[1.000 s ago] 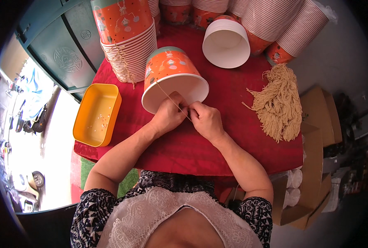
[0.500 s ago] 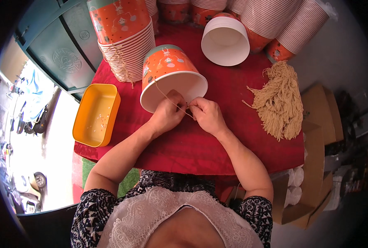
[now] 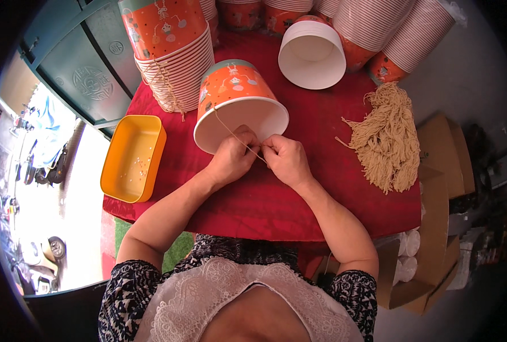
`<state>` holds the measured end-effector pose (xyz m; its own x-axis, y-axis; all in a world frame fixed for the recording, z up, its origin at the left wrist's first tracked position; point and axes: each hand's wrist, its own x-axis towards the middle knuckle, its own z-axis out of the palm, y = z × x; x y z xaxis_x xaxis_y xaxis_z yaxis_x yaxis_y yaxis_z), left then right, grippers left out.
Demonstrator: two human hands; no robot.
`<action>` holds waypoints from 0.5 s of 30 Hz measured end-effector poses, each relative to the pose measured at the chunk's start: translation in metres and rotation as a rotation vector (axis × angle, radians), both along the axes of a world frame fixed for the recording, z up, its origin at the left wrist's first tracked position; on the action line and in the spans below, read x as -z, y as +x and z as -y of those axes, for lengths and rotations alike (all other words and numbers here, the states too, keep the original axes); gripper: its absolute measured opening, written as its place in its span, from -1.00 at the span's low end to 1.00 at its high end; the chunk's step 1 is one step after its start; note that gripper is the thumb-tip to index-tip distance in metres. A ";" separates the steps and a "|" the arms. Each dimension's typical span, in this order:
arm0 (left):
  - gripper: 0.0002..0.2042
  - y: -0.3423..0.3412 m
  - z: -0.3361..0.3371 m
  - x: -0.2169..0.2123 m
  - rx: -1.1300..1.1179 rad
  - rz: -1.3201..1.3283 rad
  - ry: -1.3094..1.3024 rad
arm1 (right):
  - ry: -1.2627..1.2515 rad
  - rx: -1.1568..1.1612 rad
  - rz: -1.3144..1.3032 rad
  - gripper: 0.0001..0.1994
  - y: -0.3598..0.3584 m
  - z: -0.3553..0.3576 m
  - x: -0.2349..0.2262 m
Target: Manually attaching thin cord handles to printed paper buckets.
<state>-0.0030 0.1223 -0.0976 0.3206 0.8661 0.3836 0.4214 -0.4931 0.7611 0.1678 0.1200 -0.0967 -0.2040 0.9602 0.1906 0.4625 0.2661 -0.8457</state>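
Observation:
An orange paper bucket (image 3: 237, 85) with a white inside lies tilted on the red cloth, its mouth facing me. A tan string (image 3: 226, 125) runs from its rim down to my fingers. My left hand (image 3: 234, 155) is closed in a pinch on the string at the bucket's mouth. Beside it, nearly touching, my right hand (image 3: 286, 159) pinches the same string between thumb and forefinger. The fingertips partly hide the string's end, and whether a bead is there I cannot make out.
A yellow tray (image 3: 112, 171) with small beads stands at left. Stacked buckets (image 3: 176, 80) rise behind it. A bundle of tan strings (image 3: 385, 139) lies at right. Another bucket (image 3: 312, 58) rests on its side at the back, near more stacks. Cardboard boxes (image 3: 436, 211) stand beside the table.
Both hands stay at nearly the same place, pinching the string. My right hand has shifted very slightly, and the view has moved a little.

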 end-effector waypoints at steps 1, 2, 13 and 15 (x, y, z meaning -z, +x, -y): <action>-0.93 0.001 0.000 0.000 -0.014 0.006 0.024 | 0.054 -0.002 0.031 -0.87 0.000 0.001 0.000; -0.93 0.001 -0.001 0.000 -0.012 0.005 0.024 | 0.109 -0.002 0.061 -0.88 0.000 0.001 -0.001; -0.96 -0.002 -0.005 0.006 -0.119 -0.070 0.023 | 0.148 -0.083 0.167 -0.84 0.012 0.006 -0.007; -0.97 0.000 -0.004 0.002 -0.127 -0.074 0.020 | 0.175 -0.087 0.166 -0.82 0.014 0.006 -0.005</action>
<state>-0.0025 0.1264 -0.1001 0.2367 0.8941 0.3803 0.5361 -0.4466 0.7164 0.1819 0.1140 -0.0918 -0.3267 0.8930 0.3094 0.5602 0.4466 -0.6976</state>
